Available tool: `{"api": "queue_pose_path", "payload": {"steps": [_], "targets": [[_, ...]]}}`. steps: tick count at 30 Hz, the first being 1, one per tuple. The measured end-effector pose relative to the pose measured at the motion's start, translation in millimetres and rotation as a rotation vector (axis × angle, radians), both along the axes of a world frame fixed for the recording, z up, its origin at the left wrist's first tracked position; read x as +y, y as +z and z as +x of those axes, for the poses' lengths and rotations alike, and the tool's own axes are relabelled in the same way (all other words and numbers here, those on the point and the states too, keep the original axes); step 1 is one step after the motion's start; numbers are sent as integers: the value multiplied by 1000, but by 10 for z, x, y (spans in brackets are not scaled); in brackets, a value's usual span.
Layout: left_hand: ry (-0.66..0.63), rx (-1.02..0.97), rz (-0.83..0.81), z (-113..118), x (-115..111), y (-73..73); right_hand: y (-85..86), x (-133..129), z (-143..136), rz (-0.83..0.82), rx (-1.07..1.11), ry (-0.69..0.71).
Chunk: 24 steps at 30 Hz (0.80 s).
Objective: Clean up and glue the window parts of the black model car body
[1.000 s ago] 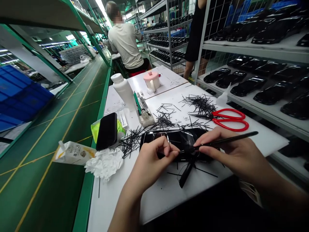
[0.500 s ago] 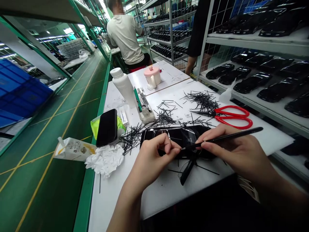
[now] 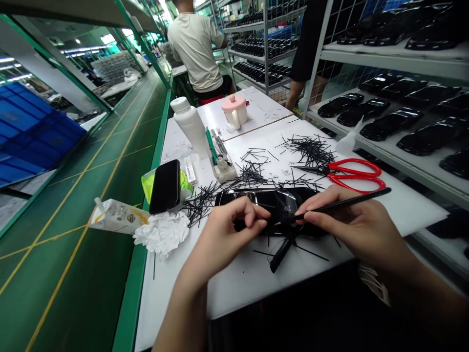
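A glossy black model car (image 3: 269, 198) lies on the white tabletop in front of me, partly covered by my hands. Its near side has a dark part like an open door (image 3: 281, 255) jutting toward me. My right hand (image 3: 348, 217) grips slim black tweezers (image 3: 361, 197), the tip pointing left over the car. Close to that tip, my left hand (image 3: 236, 222) has its thumb and fingertips drawn together in a pinch at the car's near side. Whatever lies between them is too small to make out. Thin black strips (image 3: 311, 150) are strewn behind and around the car.
Red-handled scissors (image 3: 357, 175) lie right of the strips. Leftward are a phone (image 3: 165, 187), crumpled white paper (image 3: 161, 233), a drink carton (image 3: 119, 216), a white bottle (image 3: 190, 127) and a tool holder (image 3: 224, 171). A lidded cup (image 3: 234, 113) stands farther back. Racks of model cars (image 3: 392, 122) flank the right.
My left thumb and fingertips have drawn slightly back from the tweezers' tip. The tweezers remain in my right hand above the car. The whole view has shifted a little.
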<state>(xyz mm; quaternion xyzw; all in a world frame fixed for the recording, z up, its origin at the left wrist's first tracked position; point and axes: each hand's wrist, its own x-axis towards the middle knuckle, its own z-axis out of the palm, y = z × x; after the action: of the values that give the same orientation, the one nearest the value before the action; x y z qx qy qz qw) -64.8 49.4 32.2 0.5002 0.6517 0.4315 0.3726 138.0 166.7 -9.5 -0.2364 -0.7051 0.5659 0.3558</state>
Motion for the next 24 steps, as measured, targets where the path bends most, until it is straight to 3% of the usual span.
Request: {"api": "queue_pose_path", "payload": {"steps": [3,6,11,16,24], "targets": [[208,30,175,-148,-78,71,-31,113,46,109,-57,121],[351,87,256,-201,-161,37,-49,248,71,227,-131,261],[362,422,152,145,-234,-271,-43,385,27,359,-181,478],[448,651,73,500,-202,-565,-33,376,-20,418,-182,546],[554,773,144,542,-109,-736,-91,358,-20,477,-116,568]]}}
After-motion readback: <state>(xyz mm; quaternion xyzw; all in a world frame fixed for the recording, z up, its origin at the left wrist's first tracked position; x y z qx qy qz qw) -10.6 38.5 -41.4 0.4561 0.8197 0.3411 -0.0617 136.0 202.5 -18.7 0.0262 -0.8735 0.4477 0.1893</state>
